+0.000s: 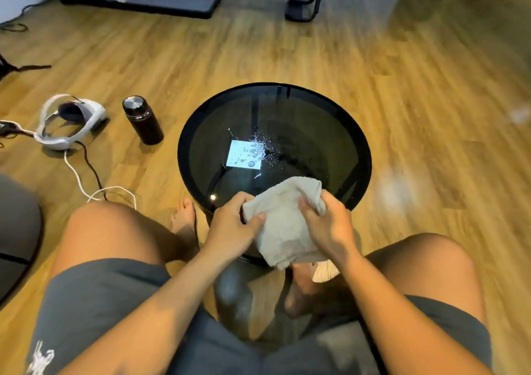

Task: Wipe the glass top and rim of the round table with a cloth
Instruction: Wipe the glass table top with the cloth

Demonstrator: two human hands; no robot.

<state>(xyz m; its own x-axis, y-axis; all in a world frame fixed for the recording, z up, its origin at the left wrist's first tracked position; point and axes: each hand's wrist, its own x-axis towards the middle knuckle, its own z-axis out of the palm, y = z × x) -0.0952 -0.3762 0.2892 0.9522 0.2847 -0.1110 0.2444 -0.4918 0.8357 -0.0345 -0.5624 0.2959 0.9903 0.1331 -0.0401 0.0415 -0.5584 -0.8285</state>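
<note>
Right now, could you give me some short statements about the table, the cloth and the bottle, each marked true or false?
1. The left hand and the right hand both grip the cloth. True.
2. The glass top is fully dry. False: water drops lie near its middle.
3. The bottle stands on the table. False: it stands on the floor, left of the table.
4. The cloth is at the table's near rim. True.

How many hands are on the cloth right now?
2. The left hand grips the cloth at its left edge; the right hand grips its right side, both above the near rim of the round table.
</note>
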